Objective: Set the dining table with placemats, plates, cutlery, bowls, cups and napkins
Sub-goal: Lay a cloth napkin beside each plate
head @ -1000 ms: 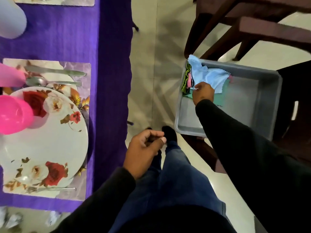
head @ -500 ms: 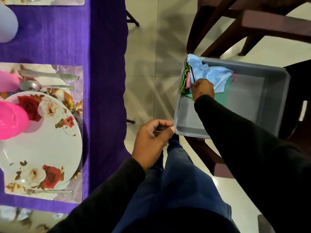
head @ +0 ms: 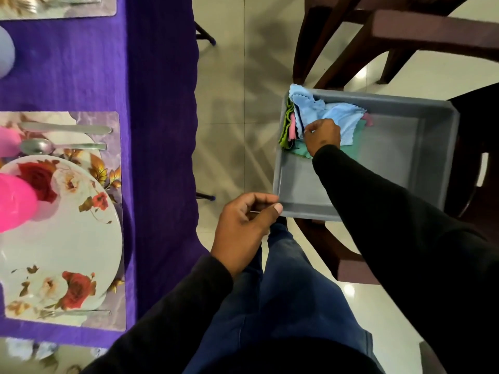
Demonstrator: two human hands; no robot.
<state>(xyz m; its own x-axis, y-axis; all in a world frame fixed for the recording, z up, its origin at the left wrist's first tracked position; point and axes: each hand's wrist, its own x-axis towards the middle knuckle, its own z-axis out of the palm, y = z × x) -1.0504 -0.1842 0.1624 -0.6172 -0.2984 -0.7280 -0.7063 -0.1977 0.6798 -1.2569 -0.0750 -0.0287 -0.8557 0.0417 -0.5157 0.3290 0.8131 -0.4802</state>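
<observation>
Dark wooden chairs stand on the glossy tiled floor.

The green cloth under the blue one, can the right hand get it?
Probably yes. The right hand is already in the grey tub on the cloth pile. The light blue cloth lies partly over the green cloth, but its edge pokes out beside the fingers.
</observation>
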